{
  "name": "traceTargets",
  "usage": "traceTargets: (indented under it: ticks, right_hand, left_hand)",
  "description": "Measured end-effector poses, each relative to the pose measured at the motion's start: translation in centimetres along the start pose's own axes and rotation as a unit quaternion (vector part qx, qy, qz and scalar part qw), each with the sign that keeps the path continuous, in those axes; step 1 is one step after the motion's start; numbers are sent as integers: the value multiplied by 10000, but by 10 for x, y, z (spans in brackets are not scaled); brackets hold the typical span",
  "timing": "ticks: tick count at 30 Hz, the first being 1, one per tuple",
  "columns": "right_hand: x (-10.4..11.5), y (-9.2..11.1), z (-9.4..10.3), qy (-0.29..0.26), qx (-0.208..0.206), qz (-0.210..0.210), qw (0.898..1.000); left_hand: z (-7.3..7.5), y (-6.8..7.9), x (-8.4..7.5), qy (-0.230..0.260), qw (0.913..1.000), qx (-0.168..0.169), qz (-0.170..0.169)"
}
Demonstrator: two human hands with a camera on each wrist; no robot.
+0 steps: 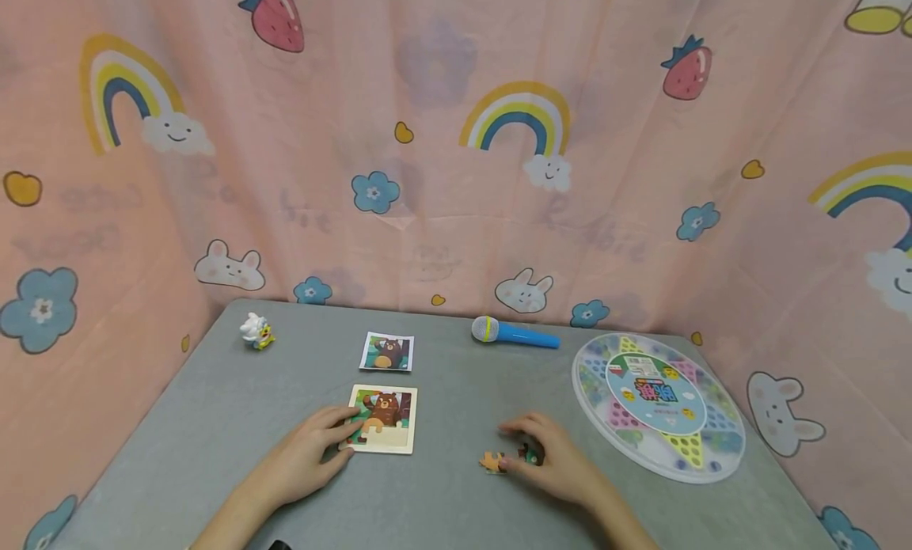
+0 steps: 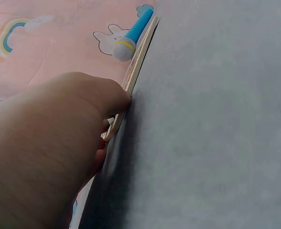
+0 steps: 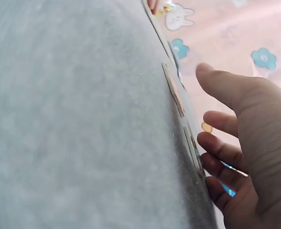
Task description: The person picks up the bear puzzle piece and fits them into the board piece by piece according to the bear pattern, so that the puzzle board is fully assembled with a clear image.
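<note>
My left hand (image 1: 306,459) rests at the left side of a square wooden bear jigsaw board (image 1: 414,423). Its fingertips lie on the board's left part, and the thumb touches near the lower left corner. Bear picture pieces fill the upper part of the board; a pale bare area (image 1: 394,437) shows at the lower right. To the right, my right hand (image 1: 559,463) hovers low with thumb and fingers spread apart. Under it lie an orange puzzle piece (image 1: 490,461) and a dark green puzzle piece (image 1: 530,455), the latter partly hidden by the hand.
Behind the board lies a bear picture card (image 1: 387,352). A blue toy microphone (image 1: 523,335) is at the table's back edge, a small white and yellow figurine (image 1: 256,331) at the back left. The round game board (image 1: 723,447) occupies the right side. A patterned pink curtain (image 1: 435,241) hangs behind.
</note>
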State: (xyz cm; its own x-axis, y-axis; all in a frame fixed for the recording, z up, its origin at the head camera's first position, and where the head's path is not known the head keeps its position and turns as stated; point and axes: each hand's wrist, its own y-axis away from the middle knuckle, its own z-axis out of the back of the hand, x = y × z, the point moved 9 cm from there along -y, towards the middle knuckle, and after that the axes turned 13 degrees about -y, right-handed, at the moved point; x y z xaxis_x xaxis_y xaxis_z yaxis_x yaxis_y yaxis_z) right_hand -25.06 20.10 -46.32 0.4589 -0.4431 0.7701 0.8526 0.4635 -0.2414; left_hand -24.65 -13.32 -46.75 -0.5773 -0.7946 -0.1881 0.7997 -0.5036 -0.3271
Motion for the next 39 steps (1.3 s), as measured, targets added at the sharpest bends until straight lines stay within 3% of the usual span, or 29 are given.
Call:
traceTargets:
  ticks: [8,25,39]
  right_hand:
    - [-15,8,-6,7,163,156,9997]
    - [-7,8,-9,112,93,841,9963]
    - [-14,9,-4,40,232,704,9972]
  left_hand:
    - [1,0,-2,-38,9999,-76,-58]
    - [-2,-1,0,-56,10000,46,32]
    - [-4,0,1,-1,10000,47,25]
